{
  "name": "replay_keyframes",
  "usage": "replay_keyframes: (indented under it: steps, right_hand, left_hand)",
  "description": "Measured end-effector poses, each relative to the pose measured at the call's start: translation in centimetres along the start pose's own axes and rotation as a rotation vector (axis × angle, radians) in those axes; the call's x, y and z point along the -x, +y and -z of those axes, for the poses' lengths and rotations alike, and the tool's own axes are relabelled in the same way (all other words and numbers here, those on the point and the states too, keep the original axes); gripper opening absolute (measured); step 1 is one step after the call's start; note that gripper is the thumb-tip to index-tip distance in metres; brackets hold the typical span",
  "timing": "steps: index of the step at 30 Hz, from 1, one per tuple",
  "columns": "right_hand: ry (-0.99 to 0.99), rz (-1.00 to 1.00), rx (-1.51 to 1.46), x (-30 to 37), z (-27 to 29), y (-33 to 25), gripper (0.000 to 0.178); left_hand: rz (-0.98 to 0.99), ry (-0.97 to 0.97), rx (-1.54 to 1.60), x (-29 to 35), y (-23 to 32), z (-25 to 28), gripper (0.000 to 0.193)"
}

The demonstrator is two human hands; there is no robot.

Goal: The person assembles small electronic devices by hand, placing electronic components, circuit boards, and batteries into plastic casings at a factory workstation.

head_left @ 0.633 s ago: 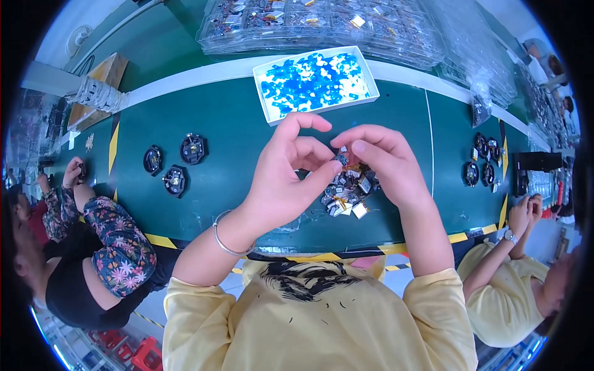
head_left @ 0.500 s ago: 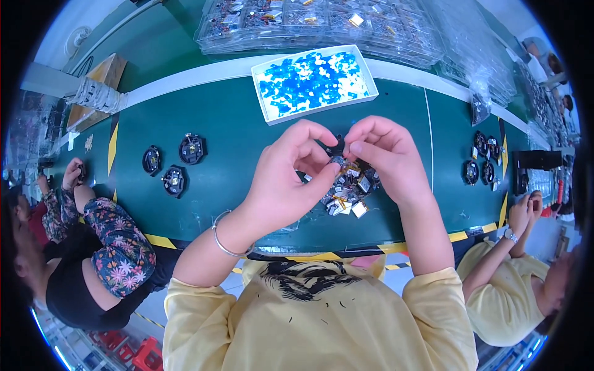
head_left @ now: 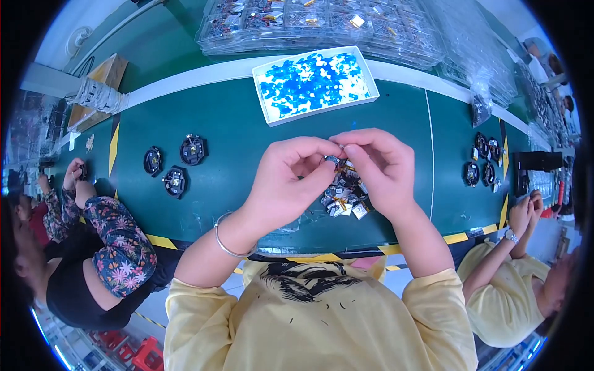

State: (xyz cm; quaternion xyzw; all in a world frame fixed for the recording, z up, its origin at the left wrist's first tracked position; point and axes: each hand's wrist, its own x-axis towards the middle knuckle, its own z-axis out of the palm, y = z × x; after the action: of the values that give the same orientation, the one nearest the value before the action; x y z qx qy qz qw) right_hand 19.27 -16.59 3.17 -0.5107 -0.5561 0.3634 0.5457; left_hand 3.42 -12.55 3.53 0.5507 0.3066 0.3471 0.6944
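Closest to me is the worker's yellow shirt (head_left: 322, 321), its dark print facing up, right against the striped bench edge (head_left: 391, 250). Both bare forearms reach over that edge, and a thin bracelet (head_left: 221, 243) circles the left wrist.

The hands meet above the green bench (head_left: 229, 207). The left hand (head_left: 286, 177) has a small dark part (head_left: 334, 161) pinched between thumb and fingers, so the part sits right at its fingertips, on the side facing the other hand. The right hand (head_left: 387, 170) comes in from the opposite side, thumb and forefinger drawn together beside the part and meeting the left fingertips. From where I stand I can't tell whether it grips the part or only steadies it; the fingers cover too much.

Just below the fingertips lies a loose pile (head_left: 346, 201) of little dark, silvery and amber components, partly hidden by the right hand.

Well off to the left are three round black housings (head_left: 174, 181); a cluster of similar housings (head_left: 471, 174) sits to the right, near the tape. Beyond the hands stands a white box (head_left: 322, 112), slightly skewed, spread with blue bits (head_left: 318, 77). Farther back, clear trays (head_left: 322, 38) hold many more small components.
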Motion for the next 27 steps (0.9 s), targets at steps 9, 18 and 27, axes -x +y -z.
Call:
replay_keyframes:
  steps: [9, 18, 27]
  right_hand:
    - [-0.063, -0.382, -0.603, -0.8, 0.7, 0.7, 0.013]
    - [-0.006, 0.431, 0.535, -1.5, 0.8, -0.3, 0.014]
    - [0.206, 0.28, 0.7, -5.4, 2.0, 1.1, 0.03]
  left_hand:
    - [-0.274, 0.078, -0.535, -0.1, 1.0, -0.3, 0.024]
    - [-0.319, 0.114, -0.711, -0.4, 1.1, -0.3, 0.018]
    - [0.04, 0.109, -0.348, -1.2, 1.5, 0.9, 0.013]
